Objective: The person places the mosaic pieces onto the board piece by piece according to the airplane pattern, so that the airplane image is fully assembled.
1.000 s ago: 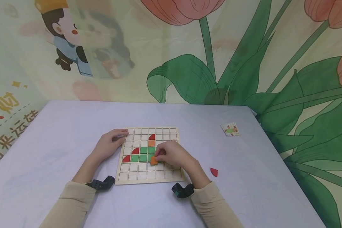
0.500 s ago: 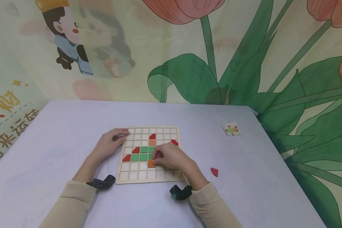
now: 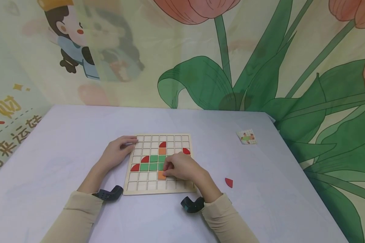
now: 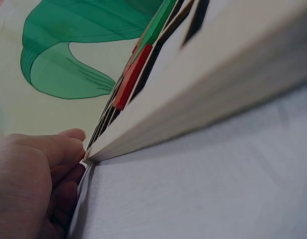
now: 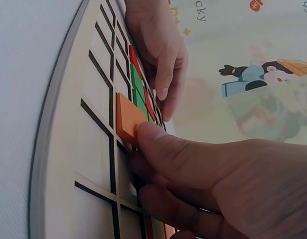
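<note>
On the table lies a wooden grid board [image 3: 140, 186] with red, orange and green tiles in its cells. My right hand [image 3: 182, 166] has thumb and fingertips at the right edge of an orange square tile [image 3: 161, 175], just below the green tiles [image 3: 153, 167]. In the right wrist view the thumb [image 5: 161, 144] pinches the tile's edge, and the tile stands slightly proud of the grid. My left hand [image 3: 115, 153] rests at the board's upper left corner, relaxed fingers touching its edge. Quarter-round red tiles [image 3: 135, 167] sit at the left of the pattern.
A loose red tile [image 3: 228, 182] lies on the white tablecloth [image 3: 207, 128] right of the board. Farther back at the right is a small pattern card [image 3: 246, 137]. Another red tile [image 3: 186, 151] lies at the board's right edge. A printed backdrop hangs behind the table.
My right hand has shifted slightly left and toward me, bringing the orange tile over the cell below the green ones. The red tile at the board's right edge has come into sight. The left hand stays put.
</note>
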`<state>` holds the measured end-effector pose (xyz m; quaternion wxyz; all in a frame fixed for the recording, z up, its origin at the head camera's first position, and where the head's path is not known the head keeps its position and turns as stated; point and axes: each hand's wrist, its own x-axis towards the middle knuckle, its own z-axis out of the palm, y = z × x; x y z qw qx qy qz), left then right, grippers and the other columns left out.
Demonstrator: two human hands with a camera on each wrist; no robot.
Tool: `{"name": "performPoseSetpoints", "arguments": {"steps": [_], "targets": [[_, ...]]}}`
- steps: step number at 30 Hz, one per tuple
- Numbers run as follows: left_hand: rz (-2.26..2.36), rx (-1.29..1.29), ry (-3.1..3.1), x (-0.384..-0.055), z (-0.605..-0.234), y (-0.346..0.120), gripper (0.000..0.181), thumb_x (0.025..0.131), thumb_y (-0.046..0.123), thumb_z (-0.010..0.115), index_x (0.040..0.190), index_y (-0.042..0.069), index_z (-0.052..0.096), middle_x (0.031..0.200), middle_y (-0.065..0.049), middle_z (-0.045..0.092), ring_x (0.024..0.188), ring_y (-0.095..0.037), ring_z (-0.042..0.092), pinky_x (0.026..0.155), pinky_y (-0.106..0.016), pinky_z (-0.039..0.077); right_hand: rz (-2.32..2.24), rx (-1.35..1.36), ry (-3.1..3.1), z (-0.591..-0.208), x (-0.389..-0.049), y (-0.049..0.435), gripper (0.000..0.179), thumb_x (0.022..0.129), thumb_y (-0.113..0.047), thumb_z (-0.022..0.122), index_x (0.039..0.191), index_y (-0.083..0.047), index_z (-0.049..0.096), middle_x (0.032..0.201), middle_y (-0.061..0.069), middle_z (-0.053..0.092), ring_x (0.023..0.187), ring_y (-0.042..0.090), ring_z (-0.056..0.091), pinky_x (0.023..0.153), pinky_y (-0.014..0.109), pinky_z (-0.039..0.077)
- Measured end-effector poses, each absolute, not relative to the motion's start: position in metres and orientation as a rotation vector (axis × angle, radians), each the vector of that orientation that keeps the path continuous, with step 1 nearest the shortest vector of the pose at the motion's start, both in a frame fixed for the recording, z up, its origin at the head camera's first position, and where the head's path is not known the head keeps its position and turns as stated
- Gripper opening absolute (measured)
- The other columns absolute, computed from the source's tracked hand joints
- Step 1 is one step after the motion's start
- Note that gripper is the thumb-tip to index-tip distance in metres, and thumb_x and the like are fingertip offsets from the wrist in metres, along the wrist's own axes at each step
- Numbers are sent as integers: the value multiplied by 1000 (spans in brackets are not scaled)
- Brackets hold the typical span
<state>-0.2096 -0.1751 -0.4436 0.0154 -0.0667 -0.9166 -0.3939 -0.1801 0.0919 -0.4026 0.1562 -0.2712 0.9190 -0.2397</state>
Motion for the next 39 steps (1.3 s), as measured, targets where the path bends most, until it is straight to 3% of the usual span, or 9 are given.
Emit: {"name": "performPoseSetpoints", "arguments": {"steps": [39], "targets": [[-1246,-229,-2833,-210,-444,-176,31,95,18,57,124,10,62,138,-9,53,135,-32,42,107,-48,40,-612,-807,2613,-402,-177,85,16,79,-25,78,88,-22,65,64,-6,53,58,6,48,50,18,40]]}}
